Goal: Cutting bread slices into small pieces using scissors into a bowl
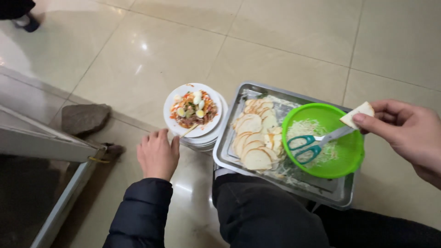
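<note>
My left hand (pixel 157 154) hangs in a loose fist just below a white plate (pixel 213 120) of mixed salad with small egg halves, holding nothing. The plate tops a stack of plates on the floor. My right hand (pixel 404 133) pinches a pale slice (pixel 357 114) over the rim of a green colander (pixel 347 154). In the colander lie shredded white strips and scissors (pixel 308 145) with teal handles. The colander sits in a steel tray (pixel 225 154) beside several overlapping pale round slices (pixel 255 138). The tray rests on my dark-trousered lap.
Glossy beige floor tiles (pixel 275 41) spread all around. A grey stone (pixel 85 118) lies at the left beside a metal door frame (pixel 50 147). A dark shoe of another person (pixel 25 18) shows at the top left corner.
</note>
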